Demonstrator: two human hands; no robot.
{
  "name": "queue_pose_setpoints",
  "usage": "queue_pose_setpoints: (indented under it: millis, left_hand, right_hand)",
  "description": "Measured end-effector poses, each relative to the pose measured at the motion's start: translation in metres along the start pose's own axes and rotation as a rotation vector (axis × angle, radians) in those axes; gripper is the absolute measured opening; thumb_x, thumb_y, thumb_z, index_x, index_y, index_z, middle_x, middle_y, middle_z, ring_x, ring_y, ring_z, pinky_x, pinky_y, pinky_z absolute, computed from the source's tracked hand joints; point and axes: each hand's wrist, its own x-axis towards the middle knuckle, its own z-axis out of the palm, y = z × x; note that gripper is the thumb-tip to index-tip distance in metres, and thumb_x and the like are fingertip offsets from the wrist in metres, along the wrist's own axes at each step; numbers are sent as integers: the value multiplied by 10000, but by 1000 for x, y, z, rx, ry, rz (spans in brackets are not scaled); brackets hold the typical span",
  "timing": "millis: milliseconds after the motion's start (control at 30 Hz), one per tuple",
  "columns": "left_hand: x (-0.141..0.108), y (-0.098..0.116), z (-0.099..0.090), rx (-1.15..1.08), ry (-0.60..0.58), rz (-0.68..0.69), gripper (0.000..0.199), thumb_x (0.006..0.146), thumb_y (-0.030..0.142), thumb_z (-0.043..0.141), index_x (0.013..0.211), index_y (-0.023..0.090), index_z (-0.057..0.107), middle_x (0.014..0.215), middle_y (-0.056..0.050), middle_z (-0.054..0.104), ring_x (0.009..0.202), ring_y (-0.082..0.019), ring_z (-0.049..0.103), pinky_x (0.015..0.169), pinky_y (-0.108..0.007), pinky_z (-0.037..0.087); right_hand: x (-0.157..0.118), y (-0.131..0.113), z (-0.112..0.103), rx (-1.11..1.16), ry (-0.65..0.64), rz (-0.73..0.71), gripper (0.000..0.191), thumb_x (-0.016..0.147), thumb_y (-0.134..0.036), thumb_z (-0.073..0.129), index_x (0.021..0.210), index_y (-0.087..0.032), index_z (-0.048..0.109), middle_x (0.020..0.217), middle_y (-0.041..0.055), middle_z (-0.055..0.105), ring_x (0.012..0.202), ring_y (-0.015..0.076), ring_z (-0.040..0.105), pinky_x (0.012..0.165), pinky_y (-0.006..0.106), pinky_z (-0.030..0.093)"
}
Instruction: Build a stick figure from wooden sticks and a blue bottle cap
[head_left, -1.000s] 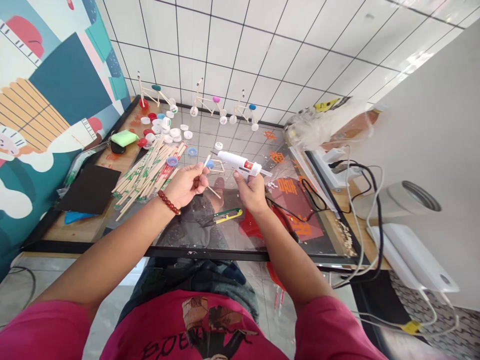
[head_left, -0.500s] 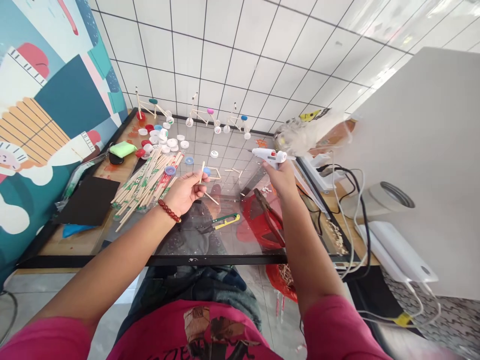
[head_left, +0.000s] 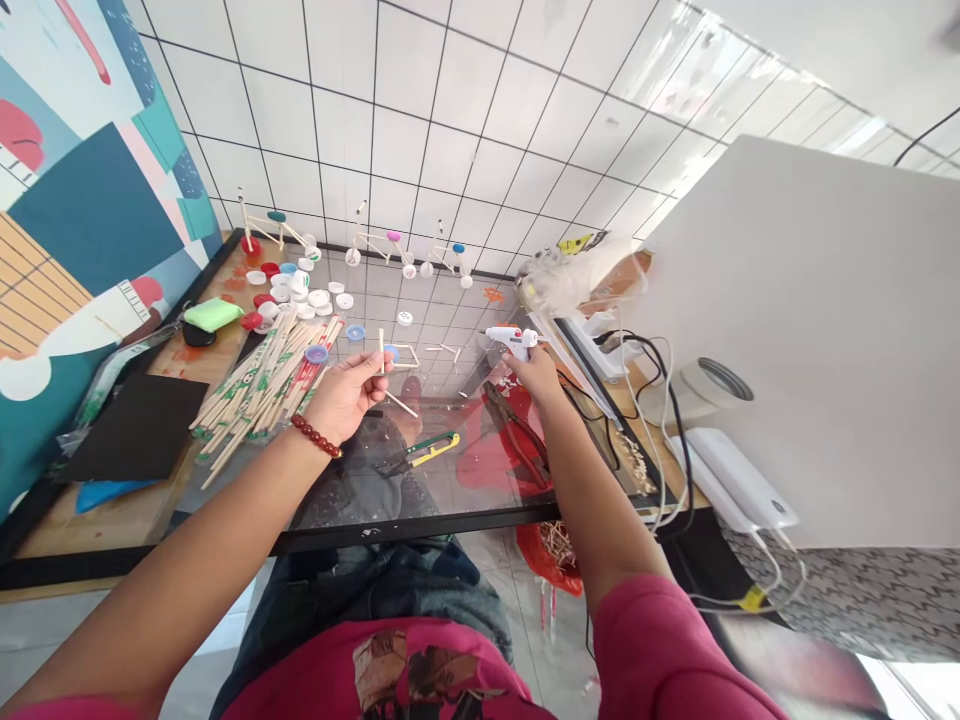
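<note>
My left hand (head_left: 343, 398), with a red bead bracelet at the wrist, pinches a short wooden stick (head_left: 381, 348) upright between thumb and fingers. A second stick (head_left: 402, 404) slants out below the fingers; I cannot tell whether the two are joined. My right hand (head_left: 534, 368) grips a white glue gun (head_left: 508, 337), its nozzle pointing left toward the middle of the table. Between the hands lie a small stick frame (head_left: 406, 357) and several short stick pieces (head_left: 448, 350). A green and yellow cutter (head_left: 433, 449) lies nearer me.
Wrapped chopsticks (head_left: 262, 385) and bottle caps (head_left: 300, 290) pile up at left. Three stick models with cap wheels (head_left: 375, 245) stand along the back. Pliers (head_left: 517, 432) rest on red material at right, near cables (head_left: 660, 370). A red bag of stick scraps (head_left: 551, 560) hangs below the edge.
The camera view has turned, so the scene sits further left. My right hand and the glue gun have come slightly lower and nearer. The left hand keeps its stick in almost the same place.
</note>
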Motion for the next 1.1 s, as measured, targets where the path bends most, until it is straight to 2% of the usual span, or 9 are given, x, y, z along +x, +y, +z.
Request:
queue_pose_setpoints:
  millis: [100,167,233,367,533,700,833,933,1100]
  left_hand:
    - [0,-1,0,0,-16,-3,191,677,188,824,824,103,736,732,-19,651,541,-55,552,467,-157,429]
    - [0,0,0,2,-19,-6,250,623,196,858,824,108,738,732,-16,658,544,-58,556,473,-161,432]
    - [1,3,-1,13,-13,10,314,563,216,894,815,112,739,722,-9,663,545,-56,556,480,-161,431]
    - [2,8,-3,137,49,119,405,457,281,940,760,111,732,685,-18,690,528,-55,551,499,-170,430]
    - [-1,5,3,243,80,133,477,340,308,960,659,131,653,554,16,629,490,-80,539,473,-195,389]
    - [-2,9,-1,374,40,122,474,414,380,934,698,167,620,578,22,626,542,-117,576,523,-230,415]
    - [1,30,-19,1084,-26,205,237,597,318,836,750,184,712,708,-33,702,716,-203,652,654,-302,458]
    - [1,41,-29,1625,-43,141,155,628,243,800,761,186,742,809,-70,743,808,-253,675,694,-327,453]
    - [-2,33,-28,1853,-167,98,82,676,244,765,751,215,751,886,-69,750,840,-244,675,685,-305,441]
  right_hand:
    - [-15,-9,-24,-56,-52,60,424,695,-339,726,1050,-109,705,1006,156,739,917,288,670,850,404,496]
    - [-31,-25,-35,-61,52,69,425,689,-358,742,1039,-119,711,1041,167,727,934,293,660,863,419,489]
    - [-49,-52,-32,170,118,-8,367,775,-395,667,1043,-150,715,1012,130,734,876,246,662,837,394,502]
    - [-80,-121,6,680,-200,-159,293,766,-440,703,929,-202,755,904,50,741,805,179,644,777,327,508]
    - [-100,-170,43,1061,-580,37,355,668,-468,795,915,-212,782,769,1,693,658,110,538,606,250,432]
    - [-104,-169,48,1198,-551,132,309,619,-448,830,815,-214,780,678,-26,635,599,89,467,596,251,385]
    - [-97,-160,49,1182,-391,87,251,658,-442,799,761,-216,763,726,-12,660,617,100,460,626,270,385]
    - [-92,-150,53,1117,-286,39,229,696,-432,768,773,-216,761,772,-2,683,635,109,463,643,277,387]
    - [-91,-137,65,1007,-230,8,247,696,-455,736,768,-220,752,764,7,703,687,144,528,688,294,425]
